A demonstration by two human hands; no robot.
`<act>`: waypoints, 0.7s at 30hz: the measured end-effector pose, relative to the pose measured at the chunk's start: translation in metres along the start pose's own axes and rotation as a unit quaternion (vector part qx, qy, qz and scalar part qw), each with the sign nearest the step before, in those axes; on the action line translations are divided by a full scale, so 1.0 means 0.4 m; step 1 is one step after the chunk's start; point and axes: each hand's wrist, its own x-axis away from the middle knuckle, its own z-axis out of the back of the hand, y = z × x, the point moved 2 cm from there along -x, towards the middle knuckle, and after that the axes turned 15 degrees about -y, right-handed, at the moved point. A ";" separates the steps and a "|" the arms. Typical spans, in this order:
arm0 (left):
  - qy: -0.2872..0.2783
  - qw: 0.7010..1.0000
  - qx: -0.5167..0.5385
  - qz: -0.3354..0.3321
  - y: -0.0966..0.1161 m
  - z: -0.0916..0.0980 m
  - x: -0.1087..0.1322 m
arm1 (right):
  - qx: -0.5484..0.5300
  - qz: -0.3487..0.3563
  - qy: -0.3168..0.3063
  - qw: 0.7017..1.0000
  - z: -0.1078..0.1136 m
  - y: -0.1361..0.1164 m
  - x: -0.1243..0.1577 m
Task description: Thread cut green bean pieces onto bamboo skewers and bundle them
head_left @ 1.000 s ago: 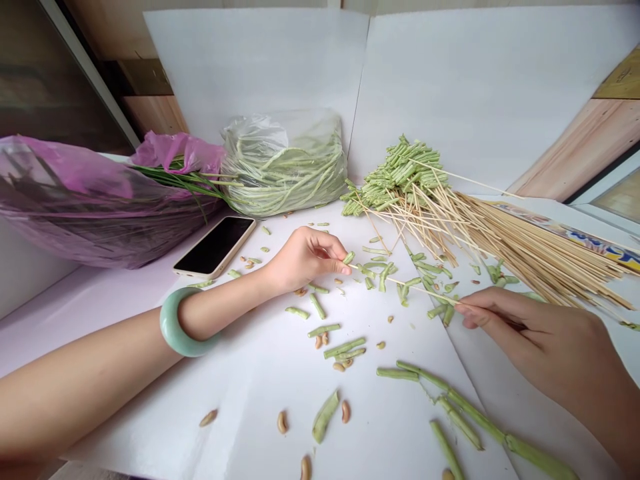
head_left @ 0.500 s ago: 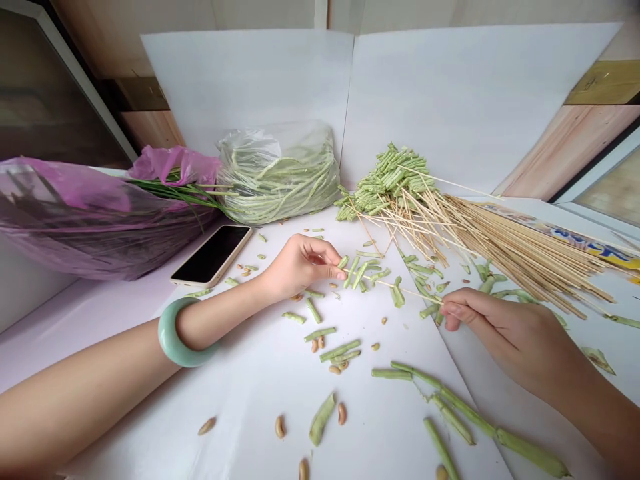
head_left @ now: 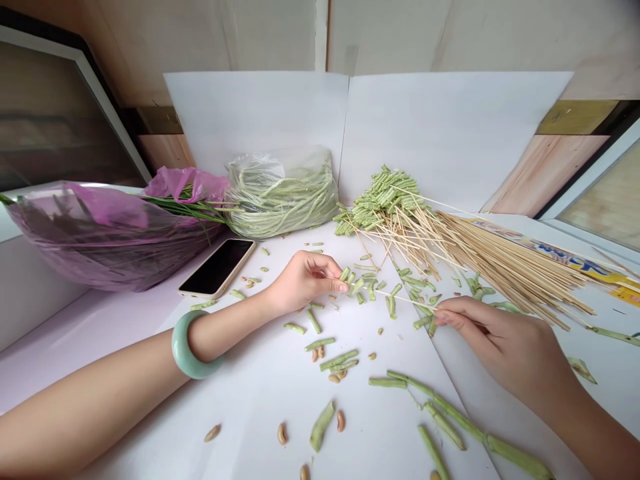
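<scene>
While the right hand (head_left: 505, 350) pinches a thin bamboo skewer (head_left: 390, 295) near its end, the left hand (head_left: 305, 283) grips a green bean piece (head_left: 345, 273) at the skewer's far tip; both are above white paper (head_left: 250, 400), among scattered bean pieces (head_left: 339, 360)

White paper sheeting (head_left: 240, 407) is shown covering the work surface. Cut bean pieces (head_left: 333, 360) and shelled beans (head_left: 283, 433) are scattered at 6 o'clock; a smartphone (head_left: 217, 268) is laid at 10 o'clock, a bagged bean bundle (head_left: 283, 197) at 12 o'clock, and bamboo skewers (head_left: 505, 267) at 2 o'clock.
</scene>
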 end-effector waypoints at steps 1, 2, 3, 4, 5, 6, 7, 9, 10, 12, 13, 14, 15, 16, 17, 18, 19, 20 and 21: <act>0.008 1.000 0.002 -0.009 0.003 0.001 0.000 | -0.012 0.001 -0.008 1.000 -0.004 0.001 0.000; 0.014 1.000 0.003 -0.017 0.005 0.001 -0.001 | -0.024 0.003 -0.016 1.000 -0.007 0.003 0.000; 0.018 1.000 0.003 -0.025 0.006 0.001 -0.002 | -0.036 0.005 -0.025 0.999 -0.010 0.004 0.000; 0.019 0.999 0.003 -0.029 0.007 0.000 -0.002 | -0.046 0.007 -0.032 0.998 -0.012 0.004 0.000; 0.018 0.999 0.006 -0.031 0.007 -0.001 -0.003 | -0.055 0.008 -0.039 0.998 -0.013 0.005 -0.001; 0.015 0.999 0.013 -0.030 0.007 -0.002 -0.003 | -0.061 0.007 -0.045 0.997 -0.014 0.005 -0.002; 0.010 0.999 0.026 -0.026 0.006 -0.004 -0.004 | -0.066 0.006 -0.051 0.996 -0.015 0.006 -0.003; 0.000 0.998 0.062 -0.011 0.002 -0.008 -0.003 | -0.075 0.005 -0.063 0.995 -0.016 0.005 -0.004; -0.008 0.997 0.078 -0.001 0.001 -0.010 -0.002 | -0.080 0.005 -0.068 0.994 -0.017 0.005 -0.005; -0.023 0.995 0.097 0.015 -0.001 -0.017 0.000 | -0.088 0.004 -0.077 0.993 -0.018 0.005 -0.006; -0.030 0.994 0.101 0.020 -0.002 -0.021 0.002 | -0.092 0.004 -0.080 0.993 -0.019 0.004 -0.007; -0.034 0.994 0.103 0.022 -0.002 -0.025 0.003 | -0.096 0.004 -0.083 0.992 -0.019 0.004 -0.008; -0.037 0.994 0.104 0.023 -0.001 -0.030 0.004 | -0.101 0.004 -0.087 0.991 -0.020 0.004 -0.009; -0.039 0.994 0.105 0.021 -0.001 -0.035 0.004 | -0.105 0.005 -0.092 0.990 -0.020 0.004 -0.009; -0.040 0.993 0.107 0.019 0.000 -0.040 0.005 | -0.110 0.007 -0.097 0.989 -0.021 0.004 -0.010; -0.040 0.993 0.112 0.013 0.001 -0.044 0.006 | -0.115 0.008 -0.102 0.988 -0.021 0.004 -0.010; -0.039 0.992 0.117 0.006 0.002 -0.048 0.006 | -0.119 0.010 -0.108 0.987 -0.022 0.004 -0.010; -0.040 0.992 0.124 -0.002 0.004 -0.051 0.007 | -0.122 0.011 -0.115 0.986 -0.022 0.004 -0.010; -0.042 0.990 0.132 -0.010 0.005 -0.054 0.007 | -0.125 0.013 -0.121 0.985 -0.023 0.005 -0.010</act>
